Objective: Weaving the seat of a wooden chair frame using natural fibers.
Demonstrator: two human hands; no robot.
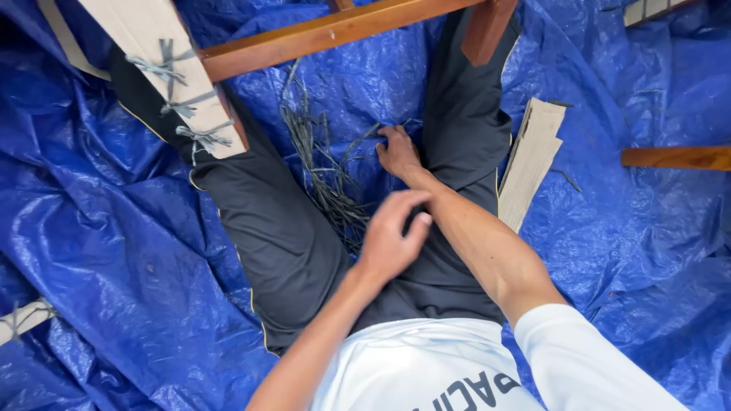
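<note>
Person sits on a blue tarp, legs apart, seen from above. Right hand reaches fwd, fingers spread and pressing on a bundle of dark gray strips lying between the legs; no closed grip on them. Strips' long axis runs away from the body, just left of that hand. Left hand hovers nearer the body, loosely curled, empty. Wooden frame w/ tied cardboard ahead.

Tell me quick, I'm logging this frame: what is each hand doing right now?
Left hand: loosely curled above the lap, holding nothing visible.
Right hand: reaching into the dark plastic strips on the blue tarp; grip cannot be told.
</note>
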